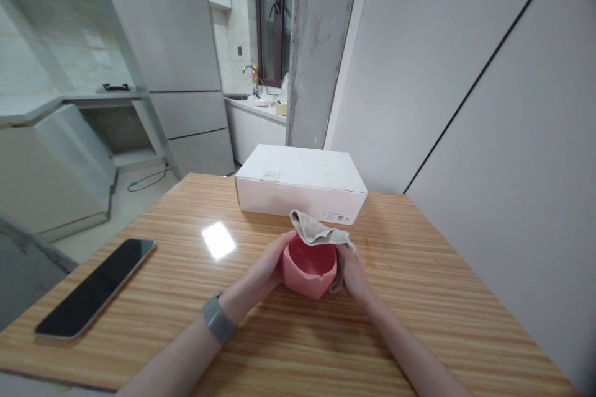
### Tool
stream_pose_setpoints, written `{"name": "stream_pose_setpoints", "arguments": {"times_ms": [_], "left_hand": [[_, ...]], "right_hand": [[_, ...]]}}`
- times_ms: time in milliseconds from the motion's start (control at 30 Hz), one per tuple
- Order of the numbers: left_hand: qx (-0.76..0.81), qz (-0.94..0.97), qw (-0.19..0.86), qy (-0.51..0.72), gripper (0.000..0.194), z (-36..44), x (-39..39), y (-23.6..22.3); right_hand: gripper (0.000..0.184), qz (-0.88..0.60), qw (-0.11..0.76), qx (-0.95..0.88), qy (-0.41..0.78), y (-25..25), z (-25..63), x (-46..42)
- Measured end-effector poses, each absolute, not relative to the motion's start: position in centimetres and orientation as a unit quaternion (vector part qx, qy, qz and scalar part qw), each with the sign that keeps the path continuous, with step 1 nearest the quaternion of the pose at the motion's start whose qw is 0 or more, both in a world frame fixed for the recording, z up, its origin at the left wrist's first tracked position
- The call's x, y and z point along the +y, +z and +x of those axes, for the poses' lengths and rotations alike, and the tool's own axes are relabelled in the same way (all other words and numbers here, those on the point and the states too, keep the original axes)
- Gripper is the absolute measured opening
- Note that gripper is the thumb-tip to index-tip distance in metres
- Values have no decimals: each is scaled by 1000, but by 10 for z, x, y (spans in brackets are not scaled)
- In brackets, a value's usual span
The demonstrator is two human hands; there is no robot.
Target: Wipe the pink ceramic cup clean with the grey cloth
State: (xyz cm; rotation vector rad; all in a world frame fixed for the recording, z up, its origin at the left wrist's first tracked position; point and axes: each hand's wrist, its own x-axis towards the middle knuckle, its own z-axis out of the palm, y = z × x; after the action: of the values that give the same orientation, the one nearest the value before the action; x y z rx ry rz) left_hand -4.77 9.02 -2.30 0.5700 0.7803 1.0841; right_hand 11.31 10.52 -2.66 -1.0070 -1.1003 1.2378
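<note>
A pink faceted bowl (307, 279), its opening tilted toward me, is held between my two hands over the table. My left hand (273, 260) is wrapped round the bowl's left side. On the right side, my right hand (352, 270) grips a light grey cloth (321, 232) against the bowl. The cloth drapes over the far rim, and one end hangs down beside the bowl's right wall. My right fingertips are hidden behind the cloth and the bowl.
A white cardboard box (298, 192) stands on the wood-grain table (419, 298) beyond the bowl. At the left lies a black smartphone (97, 291). A white wall (488, 105) runs along the right. Behind are a fridge (162, 25) and a sink counter (261, 111).
</note>
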Motion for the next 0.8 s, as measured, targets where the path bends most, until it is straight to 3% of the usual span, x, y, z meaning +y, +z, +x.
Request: {"name": "stream_pose_setpoints", "arguments": {"times_ms": [133, 400, 533, 633, 800], "left_hand": [[356, 256, 725, 532, 33, -48, 93, -21], [320, 280, 690, 587, 39, -43, 88, -18], [342, 294, 729, 515, 43, -43, 88, -18], [398, 294, 739, 458, 45, -44, 90, -19], [402, 271, 724, 491, 32, -45, 93, -25]], "right_hand": [[36, -415, 585, -467, 517, -26, 112, 107], [26, -370, 637, -480, 476, -26, 103, 98], [30, -405, 653, -426, 478, -28, 107, 104], [34, -427, 636, -418, 489, -27, 112, 109], [32, -424, 589, -453, 518, -21, 112, 107]]}}
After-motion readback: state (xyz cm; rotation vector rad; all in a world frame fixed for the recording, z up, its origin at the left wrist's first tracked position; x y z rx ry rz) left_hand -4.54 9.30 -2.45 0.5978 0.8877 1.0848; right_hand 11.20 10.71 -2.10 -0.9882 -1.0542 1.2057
